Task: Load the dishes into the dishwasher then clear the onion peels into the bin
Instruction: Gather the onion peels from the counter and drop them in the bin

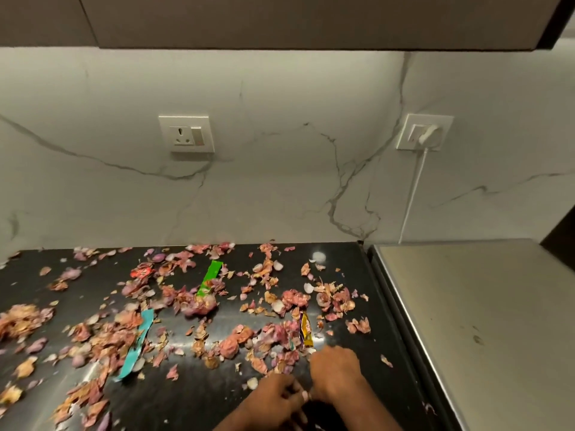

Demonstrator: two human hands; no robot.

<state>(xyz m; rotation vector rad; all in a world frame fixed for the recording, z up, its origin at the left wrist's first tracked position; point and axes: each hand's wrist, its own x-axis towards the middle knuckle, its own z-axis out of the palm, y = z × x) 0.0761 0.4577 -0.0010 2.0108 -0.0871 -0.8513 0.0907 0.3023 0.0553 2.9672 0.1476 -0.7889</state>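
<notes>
Dry pink and brown onion peels [199, 303] lie scattered over the black countertop [193, 396], thickest at the left and in the middle. My right hand [337, 370] lies knuckles up near the front of the counter. Its fingertips touch a clump of peels [280, 346] beside a yellow and purple wrapper [306, 329]. My left hand [280, 398] sits just in front and to the left of it, fingers curled inward. Whether it holds peels is hidden. No dishes, dishwasher or bin are in view.
Among the peels lie a green wrapper [210, 276], a teal strip [138, 343] and a red wrapper [141, 272]. A steel appliance top [473, 321] adjoins the counter on the right. The marble wall carries a socket [186, 133], and a plugged-in white cable [413, 194].
</notes>
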